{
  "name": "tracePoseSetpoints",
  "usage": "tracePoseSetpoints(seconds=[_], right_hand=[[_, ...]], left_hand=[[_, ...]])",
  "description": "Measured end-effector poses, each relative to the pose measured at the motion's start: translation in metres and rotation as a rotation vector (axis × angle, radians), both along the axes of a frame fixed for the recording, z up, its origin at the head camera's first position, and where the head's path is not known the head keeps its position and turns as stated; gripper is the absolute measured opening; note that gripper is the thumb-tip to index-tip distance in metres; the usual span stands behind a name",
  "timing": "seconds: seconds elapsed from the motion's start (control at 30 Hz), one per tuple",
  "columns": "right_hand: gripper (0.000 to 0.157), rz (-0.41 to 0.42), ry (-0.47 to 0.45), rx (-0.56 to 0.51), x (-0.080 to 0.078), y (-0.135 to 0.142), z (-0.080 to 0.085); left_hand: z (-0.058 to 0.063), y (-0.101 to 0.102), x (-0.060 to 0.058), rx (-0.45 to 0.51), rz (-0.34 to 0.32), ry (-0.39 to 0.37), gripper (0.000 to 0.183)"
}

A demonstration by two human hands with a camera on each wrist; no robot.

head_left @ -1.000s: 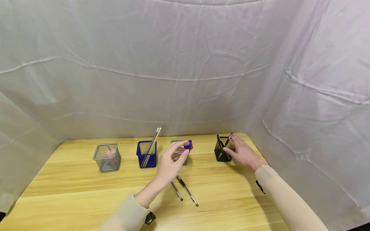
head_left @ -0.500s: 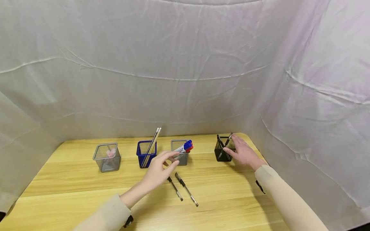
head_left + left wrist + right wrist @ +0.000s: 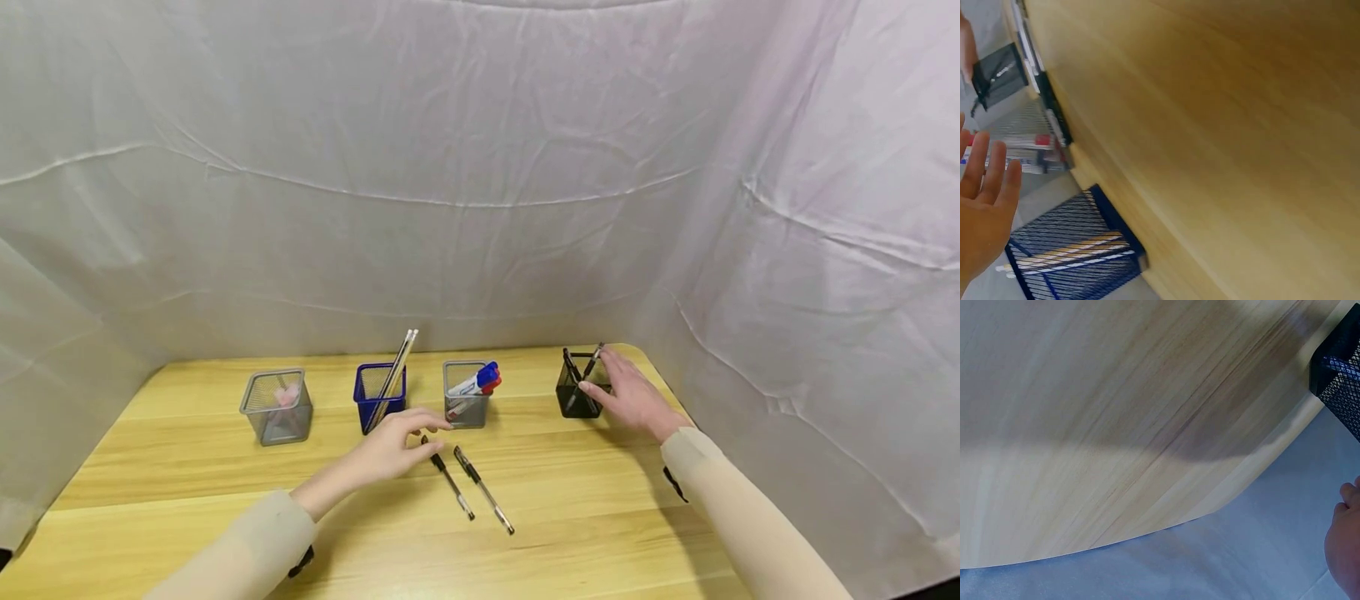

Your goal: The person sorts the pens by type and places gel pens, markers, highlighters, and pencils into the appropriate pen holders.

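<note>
My left hand (image 3: 386, 448) hovers low over the table with thumb and fingers apart. A black-capped gel pen (image 3: 456, 493) lies by its thumb, its cap end showing between thumb and forefinger. Beside this pen, to the right, lies a second gel pen (image 3: 485, 492). At the back right my right hand (image 3: 636, 398) holds a black mesh pen holder (image 3: 573, 406) by its right side, thumb across the front and fingers behind. Several black pens lean inside that holder. In the right wrist view only part of the right hand (image 3: 1344, 544) shows, below the holder (image 3: 1341, 387).
A grey mesh holder (image 3: 471, 419) with blue- and red-capped markers (image 3: 476, 384) stands behind the pens. Left of it are a blue mesh holder (image 3: 363, 412) with pencils (image 3: 397, 367) and another grey holder (image 3: 273, 433) containing something pink. Curtains (image 3: 480, 208) surround the wooden table (image 3: 187, 483).
My left hand has let go of the blue- and red-capped markers in the grey holder, then drawn back left and down toward the loose pens. The right hand stays at the black holder.
</note>
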State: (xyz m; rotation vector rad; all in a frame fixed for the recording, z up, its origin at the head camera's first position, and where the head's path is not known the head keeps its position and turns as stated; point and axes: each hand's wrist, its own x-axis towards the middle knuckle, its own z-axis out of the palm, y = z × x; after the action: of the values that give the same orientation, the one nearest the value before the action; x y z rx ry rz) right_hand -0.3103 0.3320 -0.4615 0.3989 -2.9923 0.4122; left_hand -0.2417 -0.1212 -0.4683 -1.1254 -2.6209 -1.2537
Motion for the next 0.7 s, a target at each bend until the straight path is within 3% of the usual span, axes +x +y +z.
tracePoseSetpoints(seconds=[0.27,0.53,0.7], right_hand=[[0.097,-0.002,-0.010,0.002,-0.001,0.000,0.000],[0.098,-0.006,-0.015,0.003,0.000,0.000,0.001],[0.098,-0.004,-0.015,0.006,0.001,0.001,0.001]], left_hand=[[-0.012,-0.005,-0.009,-0.128,-0.056,0.013,0.028],[-0.019,-0.008,-0.015,-0.158,-0.138,-0.019,0.029],[-0.022,-0.008,-0.018,-0.184,-0.165,0.008,0.027]])
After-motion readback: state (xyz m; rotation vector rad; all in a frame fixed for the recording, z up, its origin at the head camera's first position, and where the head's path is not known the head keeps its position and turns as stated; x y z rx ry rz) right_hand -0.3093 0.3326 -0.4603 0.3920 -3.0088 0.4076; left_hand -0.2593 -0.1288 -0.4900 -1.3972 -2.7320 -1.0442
